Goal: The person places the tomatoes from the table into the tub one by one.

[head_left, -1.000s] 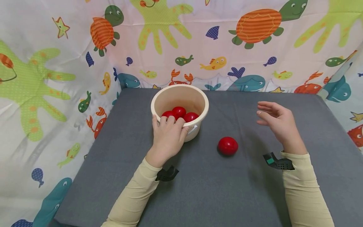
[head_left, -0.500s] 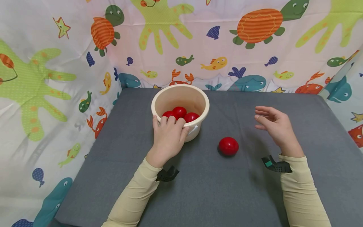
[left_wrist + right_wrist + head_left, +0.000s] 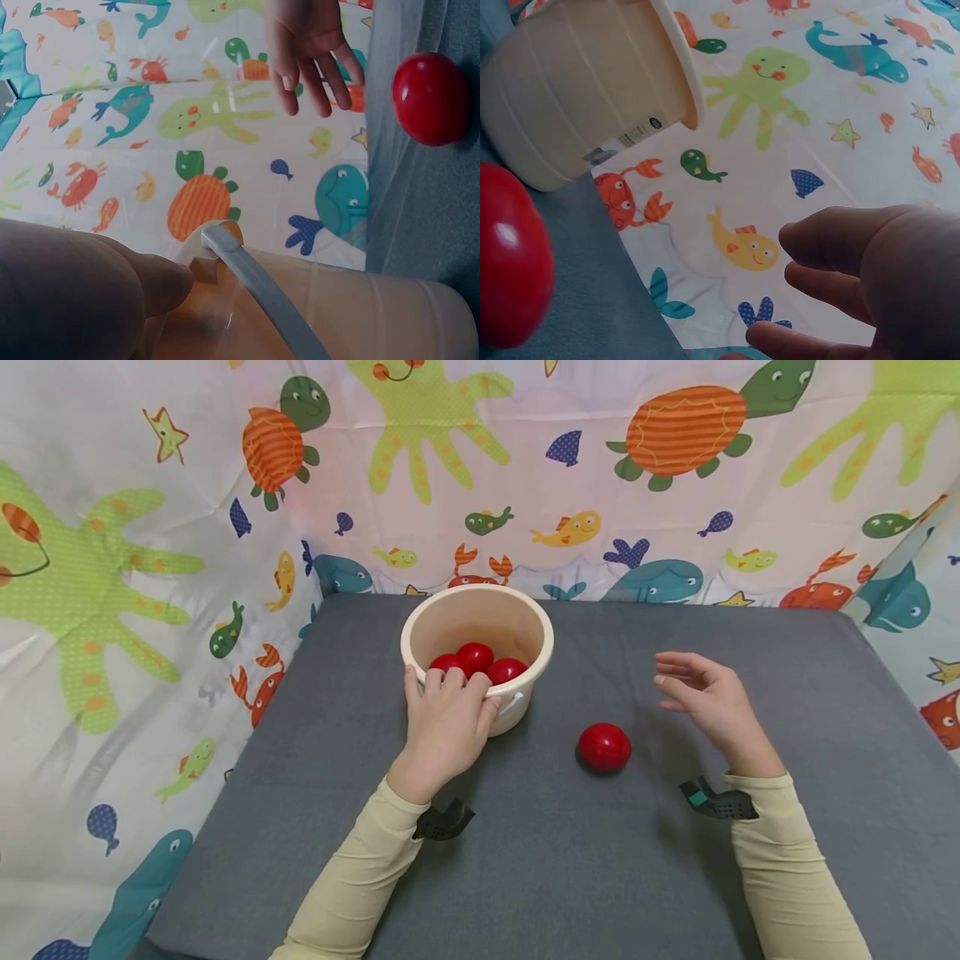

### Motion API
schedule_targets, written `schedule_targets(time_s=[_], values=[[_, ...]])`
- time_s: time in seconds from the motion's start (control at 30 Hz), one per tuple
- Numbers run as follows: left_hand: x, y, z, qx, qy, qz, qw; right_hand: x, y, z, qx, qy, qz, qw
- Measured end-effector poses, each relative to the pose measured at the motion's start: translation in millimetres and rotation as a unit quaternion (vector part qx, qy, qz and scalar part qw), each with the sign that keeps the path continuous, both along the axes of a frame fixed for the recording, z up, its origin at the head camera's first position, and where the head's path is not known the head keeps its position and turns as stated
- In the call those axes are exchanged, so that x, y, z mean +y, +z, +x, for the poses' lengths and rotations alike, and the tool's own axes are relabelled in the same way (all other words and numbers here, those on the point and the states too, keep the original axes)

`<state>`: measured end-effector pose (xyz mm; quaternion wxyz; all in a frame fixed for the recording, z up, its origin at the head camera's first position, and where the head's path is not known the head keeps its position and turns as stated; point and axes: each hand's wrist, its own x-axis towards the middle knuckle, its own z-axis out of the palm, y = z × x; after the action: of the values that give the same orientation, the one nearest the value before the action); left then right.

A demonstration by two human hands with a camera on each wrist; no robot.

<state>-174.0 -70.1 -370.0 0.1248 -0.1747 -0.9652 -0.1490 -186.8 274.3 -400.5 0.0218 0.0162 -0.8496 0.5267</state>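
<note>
Sea-creature curtains ring the grey table [image 3: 570, 877]. Left hand [image 3: 446, 727] grips the bowl [image 3: 525, 627]; right hand [image 3: 708, 702] hovers relaxed, empty. The red ball [image 3: 603, 747] looks smooth, probably light: cup it whole.

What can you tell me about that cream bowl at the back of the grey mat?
The cream bowl is a round, deep tub that looks like smooth plastic, with a rolled rim and a pale handle lying along its side. A small printed label shows on its outer wall. It stands upright on the grey mat, near the sea-creature curtain. Three red balls lie inside it. The left hand holds its near rim, fingers hooked over the edge. A fourth red ball lies apart on the mat.
</note>
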Motion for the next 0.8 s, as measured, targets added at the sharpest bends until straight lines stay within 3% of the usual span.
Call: schedule_targets(time_s=[0.43, 0.8], values=[[0.5, 0.0, -0.5, 0.001, 0.001, -0.002, 1.0000, -15.0, -6.5, -1.1, -0.045, 0.070, 0.017, 0.996], [-0.3, -0.6, -0.3, -0.005, 0.001, 0.001, 1.0000, -27.9, -15.8, -3.3, -0.078, 0.155, 0.067, 0.983]])
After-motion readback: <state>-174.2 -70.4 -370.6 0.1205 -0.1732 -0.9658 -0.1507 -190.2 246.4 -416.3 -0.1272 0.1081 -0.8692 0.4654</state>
